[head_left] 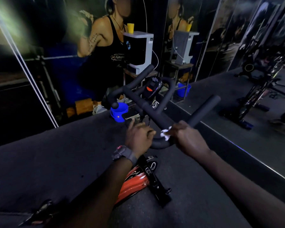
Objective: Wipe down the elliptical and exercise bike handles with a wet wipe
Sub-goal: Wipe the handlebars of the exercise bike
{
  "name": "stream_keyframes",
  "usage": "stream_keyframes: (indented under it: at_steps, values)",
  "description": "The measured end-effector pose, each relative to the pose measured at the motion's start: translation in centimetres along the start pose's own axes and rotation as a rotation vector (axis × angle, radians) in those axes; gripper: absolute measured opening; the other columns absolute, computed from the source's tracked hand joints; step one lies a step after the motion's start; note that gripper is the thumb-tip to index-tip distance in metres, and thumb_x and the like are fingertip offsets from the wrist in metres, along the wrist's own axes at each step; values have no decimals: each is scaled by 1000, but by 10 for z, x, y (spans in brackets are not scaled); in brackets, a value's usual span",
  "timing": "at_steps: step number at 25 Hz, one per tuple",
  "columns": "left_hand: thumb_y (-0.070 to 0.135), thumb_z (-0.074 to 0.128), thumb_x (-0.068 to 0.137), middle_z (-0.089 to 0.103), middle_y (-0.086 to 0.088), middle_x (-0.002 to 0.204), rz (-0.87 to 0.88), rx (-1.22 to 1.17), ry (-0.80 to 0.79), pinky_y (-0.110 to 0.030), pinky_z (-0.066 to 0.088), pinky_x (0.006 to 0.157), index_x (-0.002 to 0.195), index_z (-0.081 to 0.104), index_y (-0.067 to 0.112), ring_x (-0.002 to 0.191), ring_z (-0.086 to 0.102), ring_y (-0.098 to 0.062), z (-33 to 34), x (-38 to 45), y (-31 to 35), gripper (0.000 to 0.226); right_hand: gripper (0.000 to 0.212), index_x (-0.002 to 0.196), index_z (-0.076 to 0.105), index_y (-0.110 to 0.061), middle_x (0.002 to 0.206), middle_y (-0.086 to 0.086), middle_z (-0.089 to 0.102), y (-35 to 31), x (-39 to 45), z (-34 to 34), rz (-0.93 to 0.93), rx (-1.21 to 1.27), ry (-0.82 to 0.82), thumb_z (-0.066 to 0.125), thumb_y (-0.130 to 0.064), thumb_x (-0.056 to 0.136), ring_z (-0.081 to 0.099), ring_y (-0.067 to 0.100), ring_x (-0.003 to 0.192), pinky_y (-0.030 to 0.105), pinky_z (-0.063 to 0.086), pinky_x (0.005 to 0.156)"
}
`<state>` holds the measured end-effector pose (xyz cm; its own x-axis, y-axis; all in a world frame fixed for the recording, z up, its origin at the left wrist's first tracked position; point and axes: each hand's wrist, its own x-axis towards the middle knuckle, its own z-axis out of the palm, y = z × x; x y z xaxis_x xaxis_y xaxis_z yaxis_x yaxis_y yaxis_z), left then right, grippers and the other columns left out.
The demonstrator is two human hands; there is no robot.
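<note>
Two bare forearms are seen reaching up from the bottom of the frame toward the black exercise bike handlebar (156, 112) at the centre. On the left wrist a dark wristwatch (123, 153) is worn. The left hand (138, 137) is wrapped around the near curved bend of the handlebar, its fingers curled over the foam grip. The right hand (187, 137) is placed just beside it, where a crumpled white wet wipe (165, 133) is pinched by the fingers and pressed against the bar. Below the hands, the orange bike frame (133, 181) is visible above the dark floor. A small console (153, 87) is mounted between the forward bars. Behind the bike, a blue bucket (118, 111) is set on the floor at centre frame, and a water dispenser (138, 50) topped by a yellow cup (130, 28) is seen in the upper centre, beside a mirror wall (237, 46) on the right.
</note>
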<state>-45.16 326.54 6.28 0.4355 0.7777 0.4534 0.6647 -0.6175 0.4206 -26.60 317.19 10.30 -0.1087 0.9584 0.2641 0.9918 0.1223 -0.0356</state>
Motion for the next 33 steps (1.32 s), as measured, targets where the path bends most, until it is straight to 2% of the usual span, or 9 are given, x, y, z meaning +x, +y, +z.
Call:
stream_keyframes:
  at_steps: [4, 8, 12, 18, 21, 24, 27, 30, 33]
  values:
    - [30, 58, 93, 71, -3, 112, 53, -29, -41, -35, 42, 97, 120, 67, 18, 103, 64, -27, 13, -7, 43, 32, 39, 93, 69, -22, 89, 2, 61, 21, 21, 9, 244, -108, 83, 42, -50, 93, 61, 26, 93, 34, 47, 62]
    - [32, 59, 93, 58, -5, 131, -13, -43, -86, -37, 45, 99, 139, 51, 15, 119, 56, -29, 15, -2, 49, 50, 27, 95, 72, -26, 86, 2, 62, 11, -10, -8, 70, -8, 85, 47, -36, 93, 63, 26, 86, 36, 50, 62]
    - [29, 72, 84, 48, -8, 144, -167, -180, -102, -36, 37, 110, 148, 34, 11, 134, 44, -26, 15, 9, 48, 77, 20, 100, 68, -17, 97, 7, 66, 2, 65, -7, 56, -16, -32, 57, -25, 86, 66, 30, 94, 39, 55, 74]
    - [41, 78, 79, 40, -12, 152, -232, -165, -235, -27, 26, 111, 154, 20, 4, 140, 35, -24, 2, 24, 43, 101, 22, 108, 72, -27, 98, 5, 67, 30, 59, 8, -58, 26, -49, 61, -26, 89, 66, 29, 94, 40, 54, 78]
    - [53, 78, 74, 46, -9, 148, -191, -111, -241, -34, 34, 112, 152, 27, 9, 137, 40, -25, 2, 32, 36, 103, 22, 105, 71, -23, 100, 5, 68, 31, 66, 8, -64, -33, -85, 59, -25, 87, 66, 28, 95, 37, 54, 79]
    - [58, 82, 63, 57, 1, 131, -89, -133, -207, -35, 43, 102, 136, 43, 22, 123, 52, -19, -3, 45, 30, 90, 17, 100, 68, -18, 97, 7, 65, 11, 105, 10, 31, -3, -3, 58, -22, 86, 67, 32, 91, 40, 55, 71]
    - [67, 81, 52, 56, 0, 130, 48, -118, -246, -33, 43, 102, 133, 46, 20, 121, 52, -18, -3, 69, 14, 100, 18, 101, 68, -14, 100, 9, 63, 2, 107, 10, 42, 57, 83, 58, -18, 86, 65, 33, 90, 41, 55, 70]
    - [70, 79, 53, 58, 2, 128, 207, -84, -291, -31, 42, 102, 131, 51, 20, 120, 54, -17, -1, 88, -8, 97, 21, 105, 67, -15, 103, 9, 62, 3, 96, 6, -6, 12, 39, 57, -24, 89, 63, 30, 95, 39, 52, 74]
    - [69, 76, 61, 60, 1, 121, 284, -53, -309, -30, 44, 90, 124, 52, 20, 112, 57, -20, -5, 109, -20, 84, 23, 106, 66, -14, 98, 9, 59, 37, 140, -18, 177, -12, 218, 59, -29, 89, 61, 26, 89, 35, 45, 70]
